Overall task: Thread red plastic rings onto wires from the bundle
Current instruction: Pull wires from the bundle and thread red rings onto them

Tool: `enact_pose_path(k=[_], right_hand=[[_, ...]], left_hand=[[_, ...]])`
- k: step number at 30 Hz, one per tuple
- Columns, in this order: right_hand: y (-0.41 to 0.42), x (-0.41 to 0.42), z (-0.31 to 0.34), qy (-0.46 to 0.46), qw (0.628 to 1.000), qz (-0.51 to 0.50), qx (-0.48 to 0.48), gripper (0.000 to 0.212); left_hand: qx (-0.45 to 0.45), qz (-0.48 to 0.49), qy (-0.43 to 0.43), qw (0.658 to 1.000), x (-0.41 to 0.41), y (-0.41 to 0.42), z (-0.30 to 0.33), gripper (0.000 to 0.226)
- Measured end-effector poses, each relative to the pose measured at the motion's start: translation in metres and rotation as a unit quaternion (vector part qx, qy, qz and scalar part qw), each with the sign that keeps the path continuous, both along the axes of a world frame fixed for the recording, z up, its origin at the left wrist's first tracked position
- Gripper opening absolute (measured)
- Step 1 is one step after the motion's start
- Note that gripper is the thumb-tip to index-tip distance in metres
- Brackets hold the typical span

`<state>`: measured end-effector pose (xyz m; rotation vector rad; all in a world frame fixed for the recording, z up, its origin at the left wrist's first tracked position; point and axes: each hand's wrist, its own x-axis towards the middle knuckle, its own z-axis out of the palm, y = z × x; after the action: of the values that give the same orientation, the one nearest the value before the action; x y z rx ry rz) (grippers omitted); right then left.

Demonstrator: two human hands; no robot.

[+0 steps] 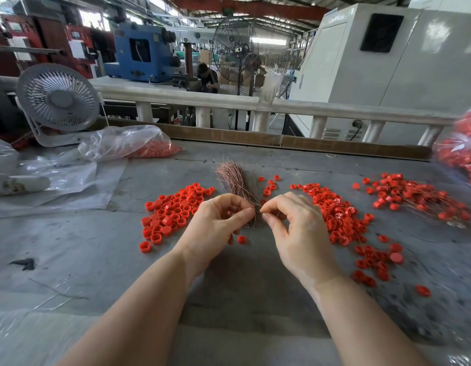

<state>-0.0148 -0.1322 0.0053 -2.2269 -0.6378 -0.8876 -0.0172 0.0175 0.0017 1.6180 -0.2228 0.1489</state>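
- At the far left of the grey worktable (70, 260), a small white desk fan (57, 100) stands by the back edge, with crumpled clear plastic sheeting (57, 178) spread in front of it.
- Just right of the fan lies a clear plastic bag (128, 143) with red pieces inside.
- A loose pile of red plastic rings (173, 210) sits on the table to the left of my hands.
- My left hand (218, 223) has its fingers curled, thumb and forefinger pinching at the near end of the wire bundle; something small and red shows inside the curl, but I cannot tell whether it is a ring.
- The copper wire bundle (234, 178) lies in the middle, fanning away from me, its near end between my two hands.
- My right hand (292, 223) is curled too, its fingertips pinching a thin wire at that same end, almost touching my left.
- A second pile of rings (337, 210) lies to the right, and further right a heap of rings with wires through them (419, 199).
- Beyond the table runs a white railing (229, 100); behind it are a blue machine (142, 54), a tall floor fan (237, 48), a seated person (208, 77) and a big white cabinet (374, 56).
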Motion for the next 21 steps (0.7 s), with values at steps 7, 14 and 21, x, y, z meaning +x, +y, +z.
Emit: enact_pose_path(k=[7,14,21], right_hand=[[0.0002,-0.0002,-0.0008,-0.012,1.0,-0.014,-0.005,0.01],[0.0009,-0.0004,-0.0018,-0.022,0.999,-0.029,-0.01,0.005],[0.0009,-0.0003,-0.0013,-0.045,0.998,-0.041,-0.031,0.005]], left_hand=[[-0.015,-0.016,0.01,1.0,-0.0009,-0.0014,0.0006,0.01],[-0.016,-0.016,0.011,1.0,-0.0018,-0.0029,0.0011,0.008],[-0.012,-0.025,0.015,1.0,-0.0018,-0.0035,0.0015,0.011]])
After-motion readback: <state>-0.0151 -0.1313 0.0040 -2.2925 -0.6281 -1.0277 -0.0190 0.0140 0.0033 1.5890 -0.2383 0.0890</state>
